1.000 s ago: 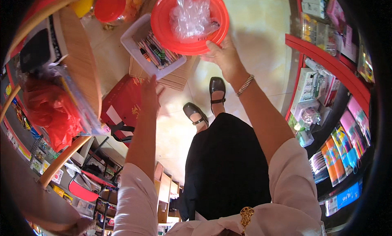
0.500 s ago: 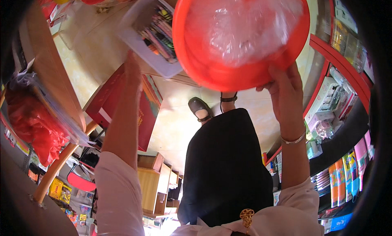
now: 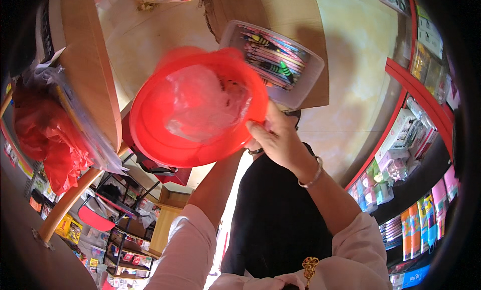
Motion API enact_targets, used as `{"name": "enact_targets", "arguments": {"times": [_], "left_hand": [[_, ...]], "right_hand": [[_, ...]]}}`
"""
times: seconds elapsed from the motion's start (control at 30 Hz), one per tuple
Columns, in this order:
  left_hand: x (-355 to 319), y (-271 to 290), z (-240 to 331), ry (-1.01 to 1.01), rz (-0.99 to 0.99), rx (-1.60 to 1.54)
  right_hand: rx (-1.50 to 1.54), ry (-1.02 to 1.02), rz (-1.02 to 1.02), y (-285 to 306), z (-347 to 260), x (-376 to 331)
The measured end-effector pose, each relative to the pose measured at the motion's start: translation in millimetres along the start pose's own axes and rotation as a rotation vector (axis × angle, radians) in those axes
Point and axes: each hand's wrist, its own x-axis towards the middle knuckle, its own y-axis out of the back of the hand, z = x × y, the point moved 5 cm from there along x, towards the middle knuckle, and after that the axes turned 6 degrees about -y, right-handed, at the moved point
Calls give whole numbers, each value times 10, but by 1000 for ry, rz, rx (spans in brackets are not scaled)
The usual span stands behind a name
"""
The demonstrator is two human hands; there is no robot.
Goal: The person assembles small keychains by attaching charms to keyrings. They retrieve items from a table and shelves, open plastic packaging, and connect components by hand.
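A red plastic basin (image 3: 193,157) hangs in front of me, left of centre, tilted. Crumpled clear plastic (image 3: 200,102) lies inside it. My right hand (image 3: 280,139) is closed on the basin's right rim, thumb on the near side. My left forearm (image 3: 225,177) runs up behind the basin, which hides the left hand and its fingers. Just past the basin, a translucent plastic box (image 3: 314,74) holds many coloured pencils (image 3: 270,54), some with yellow or green tops. The basin overlaps the box's left corner in this view.
Flattened cardboard (image 3: 300,19) lies on the floor under the box. At left stand a wooden board (image 3: 92,64) and a red plastic bag (image 3: 45,134). Red-edged shelves (image 3: 421,94) with packaged goods line the right. A red chair seat (image 3: 95,217) is at lower left.
The basin has moved left and nearer, with my right hand still on its rim. My left arm has swung right and gone behind it. The pencil box now appears farther right.
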Motion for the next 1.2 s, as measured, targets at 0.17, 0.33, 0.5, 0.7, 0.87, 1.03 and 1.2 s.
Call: {"name": "enact_targets", "arguments": {"times": [0.17,0.33,0.5,0.7,0.87,1.03,1.2], "left_hand": [[-170,-279,-211,40,-84,5],[-121,-340,-306,60,-213,84],[47,-241,-297,38,-270,154],[299,-95,-355,-26,-134,204],[422,-221,-137,-63,44,236],[338,-442,156,131,-77,-481],[334,-138,162,88,48,-254]], "right_hand": [[-256,125,-8,-244,297,616],[-214,209,143,-435,491,1395],[-352,-10,281,-471,562,1979],[-258,241,163,-567,634,1819],[-282,65,-79,-487,293,1070],[-338,479,425,358,47,321],[-775,273,1128,2112,325,-28]]}}
